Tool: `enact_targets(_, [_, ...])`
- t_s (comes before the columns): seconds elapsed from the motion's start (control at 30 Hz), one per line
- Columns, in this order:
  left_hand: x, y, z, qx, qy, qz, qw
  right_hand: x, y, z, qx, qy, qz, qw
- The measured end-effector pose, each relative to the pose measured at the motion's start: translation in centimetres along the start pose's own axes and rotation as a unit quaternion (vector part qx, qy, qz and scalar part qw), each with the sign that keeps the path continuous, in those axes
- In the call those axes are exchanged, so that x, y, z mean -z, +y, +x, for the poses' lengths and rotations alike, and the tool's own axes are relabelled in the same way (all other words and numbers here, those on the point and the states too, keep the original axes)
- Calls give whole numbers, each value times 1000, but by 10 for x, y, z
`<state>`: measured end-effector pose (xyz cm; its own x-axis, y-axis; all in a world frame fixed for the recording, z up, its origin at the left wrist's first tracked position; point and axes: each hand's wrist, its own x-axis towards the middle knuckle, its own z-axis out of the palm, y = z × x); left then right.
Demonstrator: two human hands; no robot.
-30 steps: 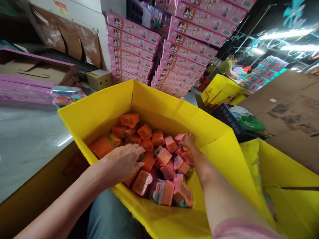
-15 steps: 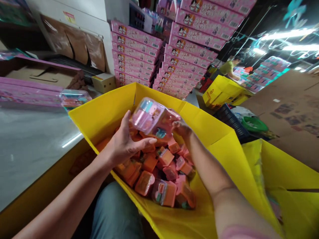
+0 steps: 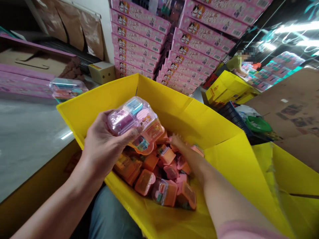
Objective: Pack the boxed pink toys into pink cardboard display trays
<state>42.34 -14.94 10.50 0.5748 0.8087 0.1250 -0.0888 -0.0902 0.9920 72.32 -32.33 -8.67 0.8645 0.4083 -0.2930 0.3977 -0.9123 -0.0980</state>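
My left hand (image 3: 107, 136) is closed round a clear plastic toy pack (image 3: 136, 116), its thumb across the front. Pink, purple and light blue pieces show through the pack, with a cat picture on it and an orange part at its lower end. Below lie many small orange and pink plastic cases (image 3: 151, 161), heaped inside a yellow box (image 3: 221, 152). Down among the cases, by the box's far wall, is my right hand (image 3: 177, 142); its fingers are blurred and partly hidden, so whether they grip a case does not show.
Stacks of pink printed cartons (image 3: 139, 30) rise behind the box. Another clear pack (image 3: 67, 89) sits off to the left, near a small cardboard box (image 3: 101, 72). At the right are a blue crate (image 3: 231, 116), a green basin (image 3: 259, 123) and a person (image 3: 235, 63) farther back.
The toy pack has gone from between both hands into my left hand alone, shifting left and tilting. My right hand has left it and dropped into the heap of cases.
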Motion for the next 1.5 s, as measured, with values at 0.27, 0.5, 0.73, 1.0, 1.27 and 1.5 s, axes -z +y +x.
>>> enact_targets(0.27, [-8,1,3,21,-27,-10,999,-52,22,-2,-56,29,-28,998])
enact_targets(0.5, [-13,-2,8,21,-19,2,1000,41,60,14,-2,-95,98,991])
enact_targets(0.73, [-13,-1,9,-12,-11,-70,997,197,58,-44,126,-230,322,909])
enact_targets(1.0, [90,52,-36,-191,121,-233,946,253,-77,-172,347,-86,517,778])
enact_targets(1.27, [267,35,-132,38,199,-243,949,204,-285,-264,480,19,497,723])
enact_targets(1.5, [325,-5,-184,110,271,-232,928,62,-442,-249,458,276,380,755])
